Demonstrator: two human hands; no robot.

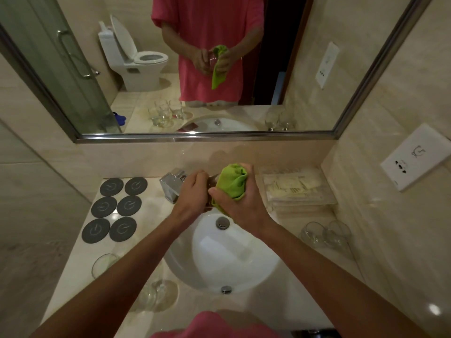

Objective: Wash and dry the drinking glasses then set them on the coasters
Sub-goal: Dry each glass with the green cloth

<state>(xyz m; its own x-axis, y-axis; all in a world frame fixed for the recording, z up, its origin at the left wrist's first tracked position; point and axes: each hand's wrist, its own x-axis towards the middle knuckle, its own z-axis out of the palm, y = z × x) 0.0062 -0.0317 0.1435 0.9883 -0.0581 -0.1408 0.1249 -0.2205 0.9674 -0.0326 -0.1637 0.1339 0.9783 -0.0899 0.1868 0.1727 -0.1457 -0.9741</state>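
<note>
Above the white sink (256, 269), my left hand (191, 193) grips a clear drinking glass (211, 182) that is mostly hidden between both hands. My right hand (240, 206) holds a green cloth (231, 182) bunched against the glass. Several dark round coasters (117, 209) lie bare on the counter to the left. Two glasses (325, 236) stand on the counter at the right. More glasses (156, 293) stand at the front left, partly hidden under my left forearm.
A chrome tap (170, 185) stands behind the sink, just left of my hands. A clear tray of sachets (296, 191) sits at the back right. A mirror (305, 57) covers the wall, and a socket plate (419, 157) is on the right wall.
</note>
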